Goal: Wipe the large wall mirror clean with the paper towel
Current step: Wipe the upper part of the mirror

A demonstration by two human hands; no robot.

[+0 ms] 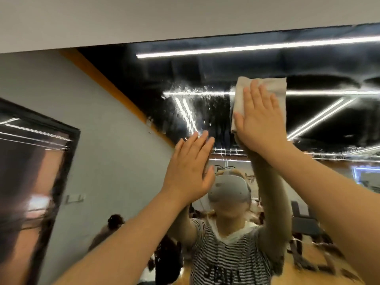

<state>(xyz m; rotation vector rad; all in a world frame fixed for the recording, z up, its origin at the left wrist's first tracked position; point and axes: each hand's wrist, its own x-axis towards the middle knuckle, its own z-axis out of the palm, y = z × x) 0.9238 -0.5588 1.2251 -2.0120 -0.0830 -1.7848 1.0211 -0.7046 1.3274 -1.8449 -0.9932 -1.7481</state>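
The right hand (259, 120) presses flat, fingers straight, on the paper towel (271, 93), its grip spread open rather than curled, pinning the sheet to the wall mirror (320, 64) near its top edge. The left hand (190, 167), also open, rests on the glass just below and left of the towel. The towel looks soft, creased, roughly rectangular. Left of it, a wet, streaky, beaded patch (193, 103) remains, and more droplets trail to its lower right, so I judge the wiping partway done.
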